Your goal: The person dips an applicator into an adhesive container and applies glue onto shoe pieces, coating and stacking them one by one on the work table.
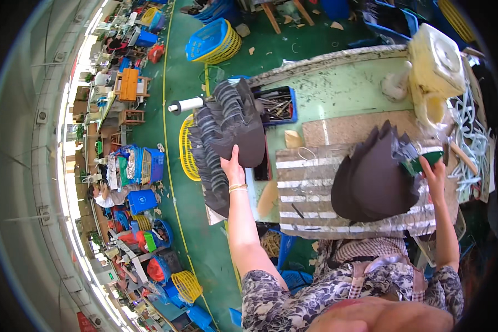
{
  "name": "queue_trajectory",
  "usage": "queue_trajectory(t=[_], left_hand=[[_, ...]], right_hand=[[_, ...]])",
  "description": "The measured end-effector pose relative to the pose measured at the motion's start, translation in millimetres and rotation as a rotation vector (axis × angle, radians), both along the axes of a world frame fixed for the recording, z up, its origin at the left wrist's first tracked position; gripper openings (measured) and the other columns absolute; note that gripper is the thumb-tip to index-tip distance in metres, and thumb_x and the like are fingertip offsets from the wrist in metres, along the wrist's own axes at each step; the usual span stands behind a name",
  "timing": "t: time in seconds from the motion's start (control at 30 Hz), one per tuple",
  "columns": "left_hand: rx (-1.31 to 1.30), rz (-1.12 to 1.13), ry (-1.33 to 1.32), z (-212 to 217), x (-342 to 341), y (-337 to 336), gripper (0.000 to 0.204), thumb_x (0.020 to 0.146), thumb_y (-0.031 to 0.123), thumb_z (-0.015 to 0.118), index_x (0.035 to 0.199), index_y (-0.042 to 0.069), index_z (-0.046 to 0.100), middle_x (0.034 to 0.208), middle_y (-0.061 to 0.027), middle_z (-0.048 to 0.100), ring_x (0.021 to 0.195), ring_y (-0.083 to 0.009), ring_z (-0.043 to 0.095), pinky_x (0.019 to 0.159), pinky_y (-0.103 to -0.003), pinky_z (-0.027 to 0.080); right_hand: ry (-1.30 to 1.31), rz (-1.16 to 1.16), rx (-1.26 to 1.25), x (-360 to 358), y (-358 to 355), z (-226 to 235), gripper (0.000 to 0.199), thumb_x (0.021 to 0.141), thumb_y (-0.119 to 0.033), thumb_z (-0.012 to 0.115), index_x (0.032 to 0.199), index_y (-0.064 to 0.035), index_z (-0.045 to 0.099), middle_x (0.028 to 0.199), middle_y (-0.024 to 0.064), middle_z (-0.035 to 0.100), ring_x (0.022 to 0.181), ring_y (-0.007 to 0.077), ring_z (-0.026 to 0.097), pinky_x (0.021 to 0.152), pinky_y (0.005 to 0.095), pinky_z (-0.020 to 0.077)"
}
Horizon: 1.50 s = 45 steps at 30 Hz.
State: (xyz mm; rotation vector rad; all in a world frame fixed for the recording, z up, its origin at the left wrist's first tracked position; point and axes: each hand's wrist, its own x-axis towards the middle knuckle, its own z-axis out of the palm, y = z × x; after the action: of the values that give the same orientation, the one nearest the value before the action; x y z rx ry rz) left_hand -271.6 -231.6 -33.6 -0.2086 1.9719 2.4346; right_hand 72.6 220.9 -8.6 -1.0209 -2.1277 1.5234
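Observation:
My left hand (233,170) pinches the near edge of a dark curved sheet piece (242,145), thumb on top. The piece lies against rows of stacked dark pieces (207,130) at the left end of the table. Over the right side of a fanned pile of dark rounded pieces (371,180), my right hand (436,172) is closed round a green-handled tool (426,161). A greyish flat end shows on the tool's left, touching or just above the pile; its exact kind is hard to make out.
A cloudy yellowish plastic container (437,58) stands at the table's far right, beside tangled pale strips (470,144). A blue tray of tools (276,105) sits behind the stacks. A white roll (188,105) juts out at left. Yellow and blue baskets (218,44) stand on the floor.

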Motion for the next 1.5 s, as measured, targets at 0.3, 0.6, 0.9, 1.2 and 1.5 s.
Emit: queue_trajectory(t=[0.3,0.6,0.9,1.2,1.5], left_hand=[[-1.622,0.357,0.182,-29.5,-45.1,41.6,0.092,0.056,0.043,0.080,0.120,-0.009,0.037,0.112,-0.0266,0.048,0.101,-0.0430,0.045,0.087,-0.051,0.035],[-1.033,-0.595,0.678,9.3,156.5,252.6,0.075,0.077,0.030,0.067,0.130,-0.004,0.028,0.127,-0.0248,0.034,0.116,-0.0375,0.034,0.099,-0.046,0.025],[-1.266,-0.832,0.722,9.3,251.0,308.5,0.085,0.075,0.041,0.067,0.136,0.000,0.024,0.135,-0.0244,0.027,0.121,-0.0400,0.029,0.101,-0.049,0.023],[-1.170,-0.862,0.655,2.7,251.7,296.2,0.083,0.075,0.033,0.070,0.136,0.001,0.025,0.135,-0.0225,0.027,0.121,-0.0391,0.029,0.101,-0.048,0.023],[-1.162,-0.825,0.650,-4.1,252.0,294.8,0.083,0.074,0.035,0.071,0.134,-0.001,0.028,0.129,-0.0217,0.032,0.119,-0.0374,0.031,0.101,-0.047,0.024]], right_hand=[[0.149,-0.350,0.130,-19.1,112.4,-14.0,0.021,0.082,-0.024,0.065,0.072,-0.0055,0.064,0.055,-0.0027,0.054,0.050,0.0069,0.044,0.047,0.0244,0.0347],[-0.143,-0.058,0.564,-53.3,166.6,-26.6,0.022,0.079,-0.032,0.065,0.082,-0.0107,0.067,0.065,0.0076,0.063,0.058,0.0205,0.062,0.055,0.0314,0.0474],[0.102,0.051,-0.355,-15.6,175.5,-12.0,0.031,0.086,-0.030,0.060,0.088,0.0007,0.062,0.069,0.0061,0.063,0.055,0.0100,0.060,0.051,0.0218,0.0491],[0.113,0.115,-0.274,-12.1,75.4,-26.1,0.033,0.069,-0.034,0.069,0.076,-0.0020,0.062,0.065,0.0042,0.061,0.060,0.0105,0.055,0.057,0.0262,0.0433],[0.229,0.072,-0.383,76.2,42.8,-62.1,0.019,0.073,-0.016,0.068,0.080,-0.0002,0.061,0.079,0.0054,0.064,0.073,0.0102,0.058,0.068,0.0247,0.0463]])
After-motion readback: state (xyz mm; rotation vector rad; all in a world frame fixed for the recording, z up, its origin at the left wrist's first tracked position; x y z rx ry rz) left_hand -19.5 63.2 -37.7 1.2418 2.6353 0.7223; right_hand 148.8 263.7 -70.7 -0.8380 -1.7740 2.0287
